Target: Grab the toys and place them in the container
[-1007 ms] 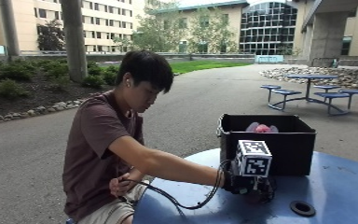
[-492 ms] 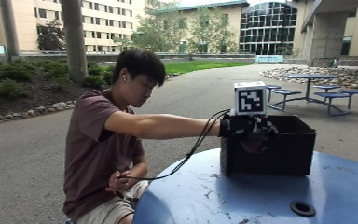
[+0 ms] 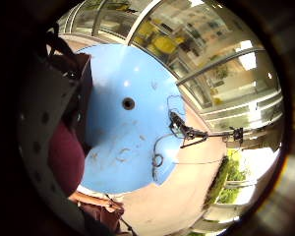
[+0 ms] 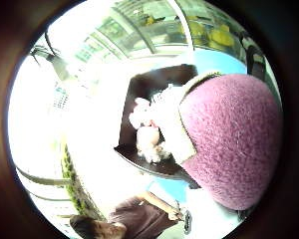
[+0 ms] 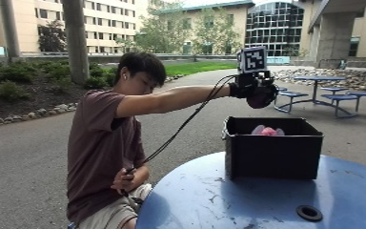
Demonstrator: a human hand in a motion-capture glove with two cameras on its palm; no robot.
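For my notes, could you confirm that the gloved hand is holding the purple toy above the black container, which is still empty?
Not quite: the container is not empty. The outside view shows a pink toy already inside it. The rest holds: the gloved hand holds the purple toy above the black container.

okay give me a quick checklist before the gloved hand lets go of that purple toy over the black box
1. Toy in hand: ok. The gloved right hand holds the purple toy, which fills much of the thumb side palm view.
2. Hand above the container: ok. It is raised over the black container, not yet lowered.
3. Container open: ok. Its top is open and a pink and white toy already lies inside.
4. Room left inside: ok; dark floor shows beside that toy.
5. Container steady on the blue table: ok, standing upright.
6. Other toys left on the table: cannot tell; none shows.
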